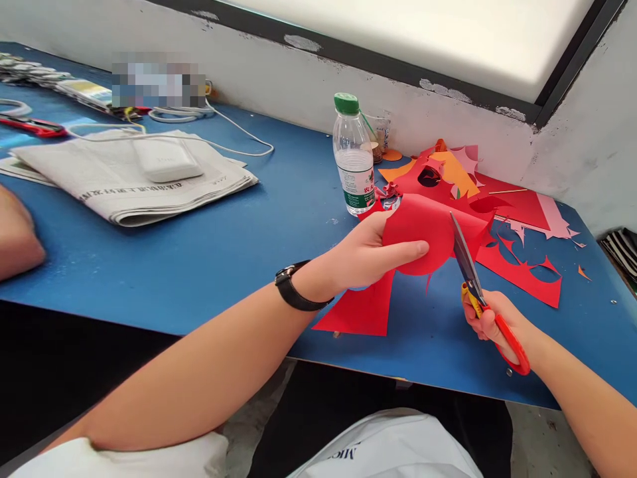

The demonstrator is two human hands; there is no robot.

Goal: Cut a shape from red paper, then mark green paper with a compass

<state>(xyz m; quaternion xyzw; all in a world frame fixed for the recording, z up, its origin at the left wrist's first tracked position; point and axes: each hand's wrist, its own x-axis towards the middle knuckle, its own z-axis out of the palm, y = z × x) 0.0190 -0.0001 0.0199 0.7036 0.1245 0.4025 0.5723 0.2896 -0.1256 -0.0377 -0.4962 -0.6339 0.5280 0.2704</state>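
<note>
A sheet of red paper (pixel 423 229) with a rounded lower edge is pinched in my left hand (pixel 363 255), thumb on top and fingers hidden behind it. My right hand (pixel 497 322) is closed around the red and yellow handles of a pair of scissors (pixel 465 255). The blades point up and away, against the right side of the red paper along its curved edge. Below the left hand, a red paper piece (pixel 365 305) lies on the table. Right of the scissors lies a red offcut (pixel 527 272) with round holes cut in it.
A water bottle with a green cap (pixel 353 156) stands behind my left hand. Red, pink and orange paper scraps (pixel 462 176) pile up by the wall. A folded newspaper (pixel 119 189) bears a white case (pixel 166 159). Another person's arm (pixel 17 232) rests at the left edge of the blue table (pixel 213 265).
</note>
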